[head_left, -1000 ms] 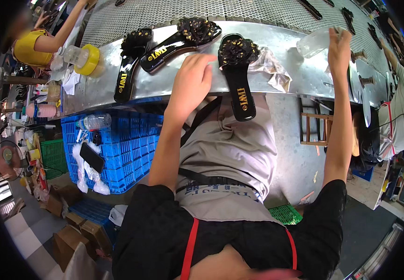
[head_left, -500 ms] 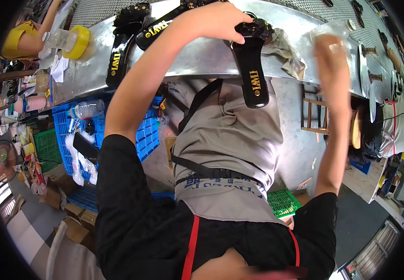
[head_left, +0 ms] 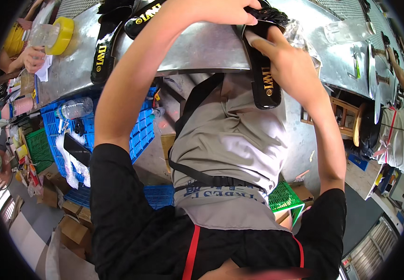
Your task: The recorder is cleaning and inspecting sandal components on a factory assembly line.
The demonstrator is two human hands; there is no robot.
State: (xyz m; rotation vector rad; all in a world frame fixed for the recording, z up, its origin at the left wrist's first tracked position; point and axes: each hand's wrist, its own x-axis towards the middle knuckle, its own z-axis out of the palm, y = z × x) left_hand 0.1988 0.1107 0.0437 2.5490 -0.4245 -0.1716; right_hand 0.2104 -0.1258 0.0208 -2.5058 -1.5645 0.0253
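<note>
A black slide sandal [head_left: 266, 95] with a glossy insole, gold lettering and a dark ruffled strap hangs toe-end up over the near edge of the metal table. My left hand [head_left: 232, 11] is closed on its strap end from the left. Coming in from the right, my right hand [head_left: 288, 58] has its fingers on the sandal at the strap opening; some fingertips are hidden there. To the left lie another black sandal [head_left: 104, 49] and a further one [head_left: 147, 17], partly behind my left arm. A crumpled pale cloth [head_left: 302, 37] lies beside the right hand.
On the metal table [head_left: 188, 51], a clear plastic bottle [head_left: 346, 31] lies to the right. A yellow tape roll [head_left: 64, 36] is at the left, near another person's hand [head_left: 33, 59]. Below stands a blue crate [head_left: 50, 126]; a green crate [head_left: 283, 196] sits lower right.
My right hand has come left from above the right side of the table onto the sandal. My left hand stays at the strap. Another person's hand has come in at the left.
</note>
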